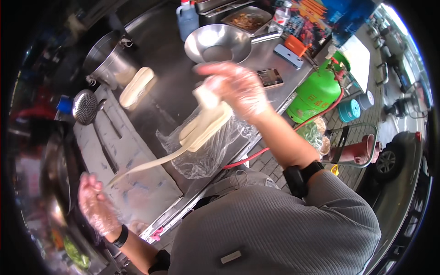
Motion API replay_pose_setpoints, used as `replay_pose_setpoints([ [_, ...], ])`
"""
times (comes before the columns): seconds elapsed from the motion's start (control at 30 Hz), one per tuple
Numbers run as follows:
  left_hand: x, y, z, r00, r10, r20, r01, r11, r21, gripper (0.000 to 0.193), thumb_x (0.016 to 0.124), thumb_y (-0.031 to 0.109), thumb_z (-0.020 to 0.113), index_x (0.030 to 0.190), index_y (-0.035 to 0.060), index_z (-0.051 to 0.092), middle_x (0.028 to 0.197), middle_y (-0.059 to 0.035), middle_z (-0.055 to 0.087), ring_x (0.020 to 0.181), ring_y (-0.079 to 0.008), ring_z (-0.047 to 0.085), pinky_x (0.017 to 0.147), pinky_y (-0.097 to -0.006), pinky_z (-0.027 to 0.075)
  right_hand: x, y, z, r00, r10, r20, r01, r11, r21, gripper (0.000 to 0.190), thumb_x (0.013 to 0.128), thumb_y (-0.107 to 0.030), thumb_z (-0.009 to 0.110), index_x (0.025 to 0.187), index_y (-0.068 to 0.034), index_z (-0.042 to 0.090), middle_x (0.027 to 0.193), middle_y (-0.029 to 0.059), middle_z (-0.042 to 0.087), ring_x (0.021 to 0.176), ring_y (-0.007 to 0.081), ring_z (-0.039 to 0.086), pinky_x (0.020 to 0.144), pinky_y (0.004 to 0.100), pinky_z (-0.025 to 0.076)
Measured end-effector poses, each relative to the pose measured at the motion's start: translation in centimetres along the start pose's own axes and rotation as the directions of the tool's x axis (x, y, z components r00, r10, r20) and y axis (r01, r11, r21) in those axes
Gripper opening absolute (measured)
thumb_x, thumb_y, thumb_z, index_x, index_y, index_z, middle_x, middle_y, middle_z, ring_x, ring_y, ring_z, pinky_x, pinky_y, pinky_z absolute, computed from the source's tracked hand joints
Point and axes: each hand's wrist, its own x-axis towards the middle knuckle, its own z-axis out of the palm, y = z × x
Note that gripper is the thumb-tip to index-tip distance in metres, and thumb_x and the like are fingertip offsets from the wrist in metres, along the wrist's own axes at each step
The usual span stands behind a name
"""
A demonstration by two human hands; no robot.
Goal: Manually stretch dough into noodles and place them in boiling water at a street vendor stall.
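Observation:
Both of my hands wear clear plastic gloves. My left hand (98, 204), at the lower left, has one end of a long, thin dough strip (154, 161) at its fingers. My right hand (237, 87) is blurred and holds a pale dough piece (207, 97) above the counter. The strip stretches between my hands, passing over a stack of flattened dough slabs (209, 129). That stack lies on crumpled clear plastic film (199, 166). Another oblong dough portion (137, 87), with some film on it, rests farther left on the metal counter.
A steel pot (111, 62), a wok (218, 41) and a blue jug (188, 20) stand at the back. A perforated skimmer (85, 107) and a ladle (111, 120) lie left on a grey board (144, 192). Phones (288, 56) lie right. A green gas cylinder (314, 91) stands beyond the edge.

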Motion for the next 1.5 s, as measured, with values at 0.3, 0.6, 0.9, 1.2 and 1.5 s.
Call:
replay_pose_setpoints([
  [0.3, -3.8, 0.9, 17.8, 0.88, 0.282, 0.382, -0.311, 0.95, 0.014, 0.038, 0.086, 0.01, 0.061, 0.12, -0.0053, 0.051, 0.083, -0.0092, 0.064, 0.05, -0.0022, 0.045, 0.042, -0.016, 0.033, 0.2, -4.5, 6.1, 0.973, -0.192, 0.127, 0.178, 0.977, 0.114, 0.01, 0.087, -0.006, 0.059, 0.096, -0.002, 0.063, 0.09, 0.0059, 0.064, 0.084, 0.0109, 0.061, 0.075, 0.0258, 0.048],
  [0.6, -7.3, -2.8, 19.6, 0.731, -0.206, 0.651, 0.0, 0.953, 0.302, 0.012, 0.082, 0.004, 0.065, 0.093, -0.0014, 0.065, 0.071, -0.0031, 0.065, 0.053, -0.0038, 0.053, 0.048, -0.0205, 0.042, 1.3, -2.5, 3.7, 0.948, 0.205, -0.243, -0.063, 0.871, 0.486, 0.014, 0.088, -0.017, 0.061, 0.097, -0.007, 0.058, 0.079, 0.004, 0.064, 0.058, 0.0071, 0.055, 0.041, 0.0206, 0.043],
  [0.9, -8.1, -4.2, 16.2, 0.533, -0.361, 0.765, 0.014, 0.908, 0.418, 0.021, 0.079, 0.003, 0.068, 0.099, -0.0024, 0.066, 0.071, -0.0023, 0.065, 0.064, -0.0019, 0.054, 0.06, -0.0191, 0.046, 3.4, 1.3, -1.2, 0.762, 0.515, -0.394, -0.1, 0.694, 0.713, 0.004, 0.088, -0.012, 0.057, 0.091, -0.01, 0.055, 0.075, 0.0019, 0.06, 0.048, 0.0093, 0.043, 0.039, 0.0216, 0.036],
  [1.2, -6.8, -0.3, 11.8, 0.458, -0.46, 0.761, 0.072, 0.872, 0.484, 0.018, 0.075, 0.001, 0.071, 0.092, -0.0052, 0.067, 0.071, -0.0083, 0.067, 0.063, -0.0097, 0.062, 0.06, -0.0234, 0.05, 4.8, 5.2, -4.2, 0.629, 0.519, -0.579, 0.048, 0.718, 0.695, 0.005, 0.087, -0.005, 0.054, 0.089, -0.01, 0.054, 0.075, 0.0048, 0.06, 0.056, 0.0128, 0.049, 0.044, 0.0256, 0.038],
  [1.5, -5.5, 0.3, 7.7, 0.465, -0.448, 0.763, -0.043, 0.85, 0.525, 0.011, 0.07, -0.001, 0.074, 0.078, -0.0032, 0.067, 0.06, -0.008, 0.063, 0.057, -0.0105, 0.061, 0.051, -0.023, 0.046, 4.7, 7.3, -6.3, 0.606, 0.623, -0.495, 0.027, 0.606, 0.795, 0.003, 0.088, -0.011, 0.054, 0.091, -0.009, 0.053, 0.076, 0.007, 0.059, 0.048, 0.0144, 0.044, 0.042, 0.0257, 0.036],
])
